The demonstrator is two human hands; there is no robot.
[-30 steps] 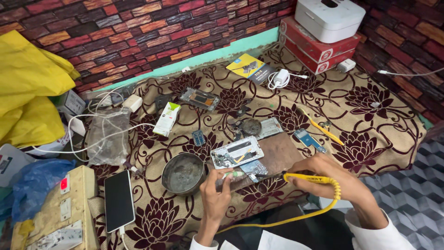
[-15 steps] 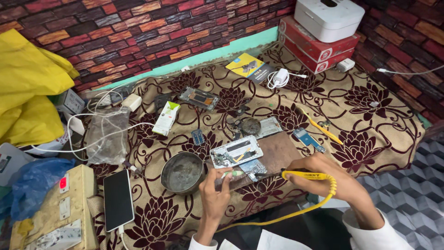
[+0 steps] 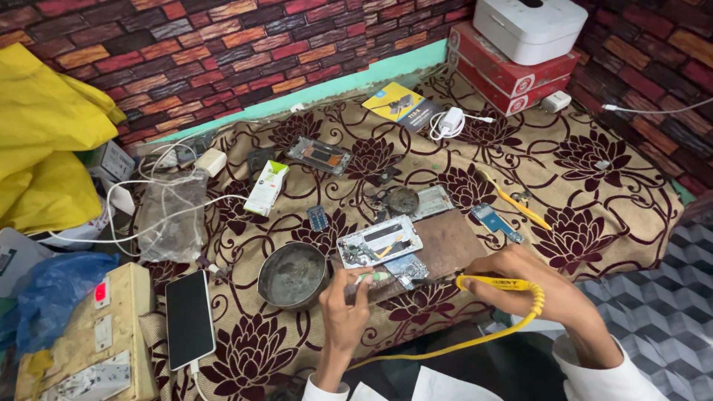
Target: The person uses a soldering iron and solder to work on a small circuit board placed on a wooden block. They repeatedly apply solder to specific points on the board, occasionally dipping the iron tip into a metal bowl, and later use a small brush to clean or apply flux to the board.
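My right hand (image 3: 538, 286) grips a yellow-handled soldering iron (image 3: 496, 283) whose tip points left at a small shiny circuit board (image 3: 405, 269). That board lies on a brown wooden work board (image 3: 445, 241). My left hand (image 3: 343, 301) pinches a thin light-coloured stick (image 3: 371, 278) just left of the circuit board. An opened phone frame (image 3: 380, 240) rests right behind it. The iron's yellow coiled cord (image 3: 475, 338) runs back under my right wrist.
A round metal bowl (image 3: 292, 275) sits left of my left hand. A phone (image 3: 189, 318) on a cable and a switch box (image 3: 96, 334) lie at the left. Yellow tweezers (image 3: 516, 202), a blue chip board (image 3: 496, 220), another phone frame (image 3: 319, 156), chargers and red boxes (image 3: 509, 74) lie farther back.
My right hand has shifted slightly, keeping the iron's tip at the small board. My left hand stays where it was.
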